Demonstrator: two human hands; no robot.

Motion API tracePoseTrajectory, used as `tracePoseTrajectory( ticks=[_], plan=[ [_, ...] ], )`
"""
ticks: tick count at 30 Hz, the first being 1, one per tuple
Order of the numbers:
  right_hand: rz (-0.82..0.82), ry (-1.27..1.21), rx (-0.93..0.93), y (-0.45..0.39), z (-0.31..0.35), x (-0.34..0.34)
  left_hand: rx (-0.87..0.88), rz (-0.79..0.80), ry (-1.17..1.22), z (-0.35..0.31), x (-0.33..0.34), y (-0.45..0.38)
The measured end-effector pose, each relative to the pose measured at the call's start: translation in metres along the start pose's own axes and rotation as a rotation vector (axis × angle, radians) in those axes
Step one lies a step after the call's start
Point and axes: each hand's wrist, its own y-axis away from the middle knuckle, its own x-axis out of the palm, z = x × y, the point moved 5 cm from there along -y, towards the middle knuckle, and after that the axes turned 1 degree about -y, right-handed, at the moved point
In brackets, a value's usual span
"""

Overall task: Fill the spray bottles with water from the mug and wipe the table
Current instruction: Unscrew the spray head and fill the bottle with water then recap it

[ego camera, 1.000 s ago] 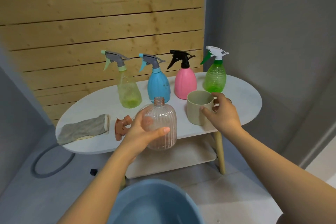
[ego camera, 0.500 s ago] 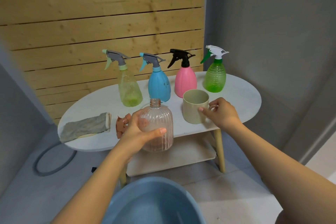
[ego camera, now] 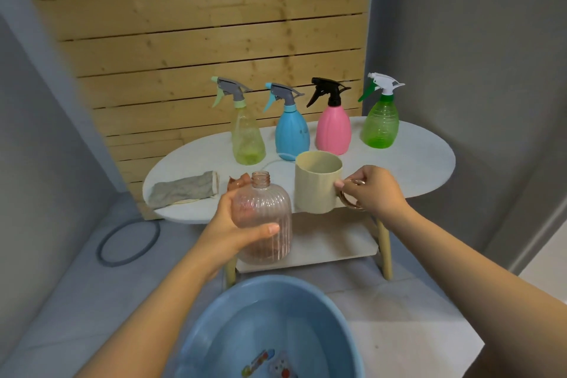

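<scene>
My left hand [ego camera: 236,224] grips a clear pink ribbed bottle [ego camera: 265,218] with no cap, held upright in front of the white oval table [ego camera: 423,163]. My right hand [ego camera: 372,190] holds the beige mug [ego camera: 317,186] by its metal ring handle, lifted off the table beside the bottle. The bottle's brown spray head [ego camera: 237,182] lies on the table behind it, with a thin tube curling back. A grey cloth [ego camera: 184,190] lies at the table's left end.
Along the table's back stand several capped spray bottles: yellow-green [ego camera: 247,138], blue [ego camera: 291,132], pink [ego camera: 333,129] and green [ego camera: 380,123]. A blue basin [ego camera: 214,316] with water sits on the floor below my arms. A grey ring [ego camera: 129,242] lies on the floor at the left.
My right hand closed on the mug's handle and lifted the mug off the table toward me. My left hand kept the pink bottle, now a little nearer the mug.
</scene>
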Motion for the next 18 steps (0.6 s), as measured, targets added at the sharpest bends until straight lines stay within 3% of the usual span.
tracePoseTrajectory(
  ticks=[10, 14, 18],
  plan=[
    [0.308, 0.264, -0.045, 0.049, -0.008, 0.060, -0.209, -0.017, -0.042, 0.075, -0.032, 0.058],
    [0.464, 0.047, 0.166, 0.056, -0.032, 0.099, -0.297, -0.095, -0.030, 0.111, -0.037, 0.062],
    [0.546, -0.108, 0.365, 0.058, -0.053, 0.129, -0.346, -0.090, -0.181, 0.140, -0.038, 0.064]
  ],
)
